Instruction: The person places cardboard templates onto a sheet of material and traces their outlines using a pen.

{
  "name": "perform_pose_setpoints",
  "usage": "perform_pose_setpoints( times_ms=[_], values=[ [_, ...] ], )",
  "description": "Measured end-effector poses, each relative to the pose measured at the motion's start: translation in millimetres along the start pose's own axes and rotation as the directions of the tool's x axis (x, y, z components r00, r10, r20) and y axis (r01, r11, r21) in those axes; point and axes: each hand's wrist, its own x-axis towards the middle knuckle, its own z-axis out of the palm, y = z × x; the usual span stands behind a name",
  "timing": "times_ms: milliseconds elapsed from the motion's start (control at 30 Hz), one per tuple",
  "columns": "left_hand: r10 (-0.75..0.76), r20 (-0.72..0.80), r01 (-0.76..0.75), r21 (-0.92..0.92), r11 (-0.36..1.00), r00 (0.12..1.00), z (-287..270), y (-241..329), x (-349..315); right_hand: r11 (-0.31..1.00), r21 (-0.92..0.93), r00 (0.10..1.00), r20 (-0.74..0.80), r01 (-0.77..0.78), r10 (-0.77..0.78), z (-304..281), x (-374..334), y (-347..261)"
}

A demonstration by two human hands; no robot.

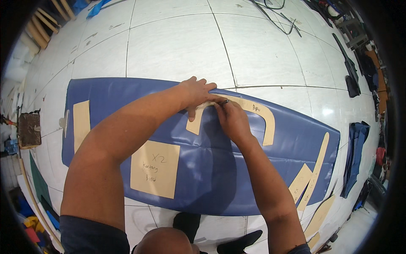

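Observation:
A blue vinyl-like sheet (198,182) lies spread on the tiled floor. Near its far edge is a curved, U-shaped tan card pattern piece (269,127). My left hand (197,94) presses down on the left part of this piece, fingers spread. Beside it, my right hand (233,120) is closed in a pinch around a thin, dark-ended pen (225,101), against the piece's inner curve. Most of the pen is hidden by the fingers. A square tan card pattern piece (154,182) with handwriting rests below my left forearm.
A tan strip (82,118) lies at the sheet's left end, and a long narrow piece (317,169) beside a shorter one (300,182) at its right. Folded dark blue material (354,156) is on the floor to the right. Black strips (279,19) lie at the far side.

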Motion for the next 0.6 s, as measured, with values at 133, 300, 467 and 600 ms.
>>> perform_pose_setpoints(
  times_ms=[133, 300, 467, 600],
  values=[
    [0.004, -0.021, -0.004, -0.011, 1.000, 1.000, 0.7, 1.5, -1.7, 0.998, 0.029, 0.992, 0.110, 0.063, -0.066, 7.0, -0.2, 1.9],
    [0.004, -0.030, -0.004, 0.001, 1.000, 1.000, 1.9, 1.0, -2.0, 0.995, 0.023, 0.970, 0.217, 0.102, -0.105, 8.7, -7.6, -3.8],
    [0.001, -0.017, -0.002, -0.047, 0.999, 1.000, 1.5, -0.6, -6.0, 0.978, 0.032, 0.888, 0.412, 0.208, -0.202, 2.0, -21.1, -20.4],
    [0.004, -0.015, -0.005, -0.039, 0.999, 1.000, -1.7, 1.8, -1.7, 0.984, 0.046, 0.923, 0.343, 0.172, -0.177, 7.6, -21.7, -7.0]
  ],
)
